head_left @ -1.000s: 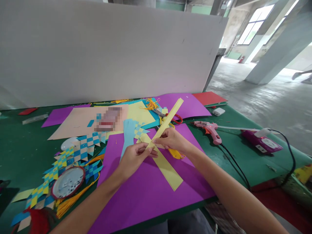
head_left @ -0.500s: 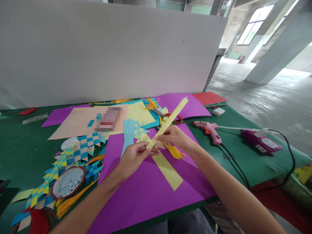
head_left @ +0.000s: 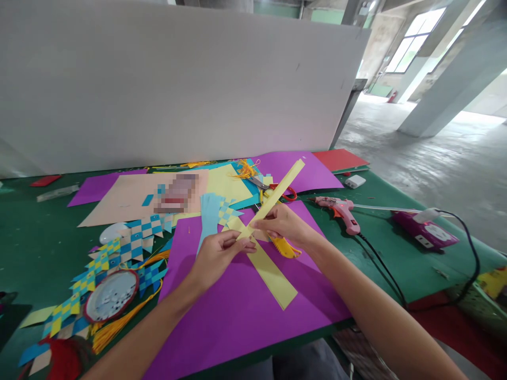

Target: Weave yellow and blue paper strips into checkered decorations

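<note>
Between my two hands is a narrow yellow paper strip [head_left: 279,191], slanting up to the right. My left hand [head_left: 222,253] pinches its lower end, and my right hand [head_left: 283,224] pinches it a little higher up. Under my fingers another yellow strip [head_left: 273,277] lies across the purple sheet [head_left: 222,327]. A yellow utility knife [head_left: 285,248] lies partly hidden beneath my right hand. Left of the strips are light blue paper strips [head_left: 209,214] and a small woven blue-and-yellow piece [head_left: 227,212]. Red-handled scissors [head_left: 291,193] lie behind the held strip.
A pink glue gun [head_left: 338,208] rests to the right, its cord running to a purple power box [head_left: 428,231]. Woven paper fish [head_left: 137,237], a red-rimmed dish [head_left: 111,295] and an orange tassel [head_left: 119,324] are at left. A white panel [head_left: 178,89] stands behind.
The held yellow strip and my right hand have shifted slightly to the right and back a touch. My left hand has stayed nearly in place.
</note>
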Demonstrator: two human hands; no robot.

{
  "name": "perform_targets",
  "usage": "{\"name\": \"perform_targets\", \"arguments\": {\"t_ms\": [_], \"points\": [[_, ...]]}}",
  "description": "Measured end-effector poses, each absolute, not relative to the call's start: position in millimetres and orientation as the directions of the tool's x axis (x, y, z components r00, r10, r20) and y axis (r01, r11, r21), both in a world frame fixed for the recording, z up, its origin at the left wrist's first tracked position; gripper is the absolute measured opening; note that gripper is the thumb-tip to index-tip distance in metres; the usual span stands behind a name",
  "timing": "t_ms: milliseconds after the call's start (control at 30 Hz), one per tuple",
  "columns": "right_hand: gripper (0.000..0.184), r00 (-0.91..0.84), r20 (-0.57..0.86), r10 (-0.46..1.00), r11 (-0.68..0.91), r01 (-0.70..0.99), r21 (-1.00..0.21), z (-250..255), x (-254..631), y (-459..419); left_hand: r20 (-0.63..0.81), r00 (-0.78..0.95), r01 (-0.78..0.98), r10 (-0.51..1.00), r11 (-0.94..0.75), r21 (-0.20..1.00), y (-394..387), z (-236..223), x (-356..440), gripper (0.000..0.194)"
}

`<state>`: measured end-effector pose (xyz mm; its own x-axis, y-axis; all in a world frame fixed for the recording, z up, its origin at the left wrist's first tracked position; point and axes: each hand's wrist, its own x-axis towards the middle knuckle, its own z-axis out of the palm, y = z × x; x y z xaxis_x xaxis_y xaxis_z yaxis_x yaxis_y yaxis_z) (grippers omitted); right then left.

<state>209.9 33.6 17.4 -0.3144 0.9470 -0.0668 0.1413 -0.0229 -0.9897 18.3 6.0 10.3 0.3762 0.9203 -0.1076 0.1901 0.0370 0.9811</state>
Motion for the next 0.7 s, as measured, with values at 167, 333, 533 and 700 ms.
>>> {"name": "perform_targets", "arguments": {"t_ms": [167, 333, 533, 700], "points": [[0.029, -0.296, -0.062, 0.953, -0.016, 0.155, -0.988, 19.4, 210.4, 33.5, -0.099, 0.419, 0.156, 0.903, 0.036, 0.987, 7.9, 7.3, 16.2, 0.026], [0.031, -0.304, -0.082, 0.949, -0.033, 0.161, -0.986, 18.7, 208.2, 32.3, -0.105, 0.406, 0.170, 0.908, 0.038, 0.985, 9.1, 6.2, 15.5, 0.025], [0.034, -0.402, -0.060, 0.914, 0.037, 0.228, -0.973, 16.9, 207.6, 31.2, -0.091, 0.380, 0.209, 0.920, 0.011, 0.978, 8.8, 7.7, 14.8, 0.025], [0.031, -0.471, -0.094, 0.877, 0.031, 0.252, -0.967, 14.9, 208.1, 33.4, -0.067, 0.353, 0.170, 0.933, 0.007, 0.985, 9.4, 7.0, 15.0, 0.023]]}}
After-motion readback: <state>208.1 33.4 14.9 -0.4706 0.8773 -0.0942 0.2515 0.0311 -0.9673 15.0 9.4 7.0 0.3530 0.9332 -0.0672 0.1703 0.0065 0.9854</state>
